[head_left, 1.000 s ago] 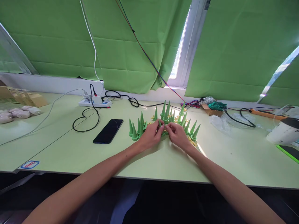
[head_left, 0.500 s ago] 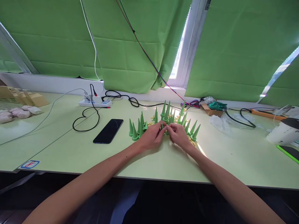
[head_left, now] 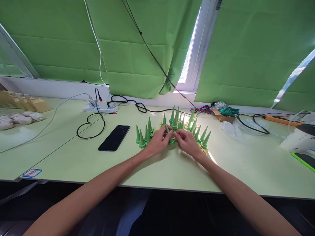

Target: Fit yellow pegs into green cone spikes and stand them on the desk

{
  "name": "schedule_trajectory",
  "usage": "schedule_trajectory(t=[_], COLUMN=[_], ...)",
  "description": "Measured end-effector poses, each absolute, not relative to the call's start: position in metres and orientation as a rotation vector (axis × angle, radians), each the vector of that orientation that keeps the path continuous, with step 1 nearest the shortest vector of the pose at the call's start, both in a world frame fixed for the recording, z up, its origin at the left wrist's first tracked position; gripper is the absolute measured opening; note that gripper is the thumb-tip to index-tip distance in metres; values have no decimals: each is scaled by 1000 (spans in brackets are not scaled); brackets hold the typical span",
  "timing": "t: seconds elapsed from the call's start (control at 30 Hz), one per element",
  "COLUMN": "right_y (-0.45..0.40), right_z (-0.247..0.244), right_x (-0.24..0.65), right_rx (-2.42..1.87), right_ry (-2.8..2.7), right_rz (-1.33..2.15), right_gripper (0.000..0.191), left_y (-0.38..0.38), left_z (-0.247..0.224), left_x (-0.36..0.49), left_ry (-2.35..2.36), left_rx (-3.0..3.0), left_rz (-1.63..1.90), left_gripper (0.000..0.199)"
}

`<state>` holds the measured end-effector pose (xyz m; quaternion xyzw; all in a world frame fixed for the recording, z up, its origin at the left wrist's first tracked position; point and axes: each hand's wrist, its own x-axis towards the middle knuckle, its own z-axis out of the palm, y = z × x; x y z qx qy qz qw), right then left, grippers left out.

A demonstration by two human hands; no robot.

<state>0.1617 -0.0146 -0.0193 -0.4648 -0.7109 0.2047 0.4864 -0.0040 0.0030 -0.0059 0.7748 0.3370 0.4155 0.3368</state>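
My left hand is closed round a small green cone, whose tip shows above the fingers. Close beside it, my right hand is pinched at the cone's lower end; whatever sits between those fingertips is too small to make out. Upright green cones with round bases stand on both sides: a group left of my hands, more behind them, and others to the right. Small yellow pieces lie among the cones.
A black phone lies left of the cones. Behind it are a white power strip and a looped black cable. To the right sit a small cardboard box, clear plastic bags and a white container.
My left hand has shifted slightly left, and the cone in it now leans and shows more. The fingertips of my two hands have drawn a little apart.
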Motion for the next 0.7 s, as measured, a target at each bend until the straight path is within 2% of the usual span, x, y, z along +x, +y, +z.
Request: schedule_trajectory(t=[0.5,0.7], right_y=[-16,-16], right_z=[-20,-22], right_x=[164,163], right_rx=[-1099,-1111], right_ry=[-1793,-1784], right_rz=[503,496], right_gripper=[34,34], left_y=[5,6], left_z=[-2,-5], left_x=[-2,-4], left_ry=[860,873], left_rx=[1691,1894], left_rz=[992,1068], left_gripper=[25,25])
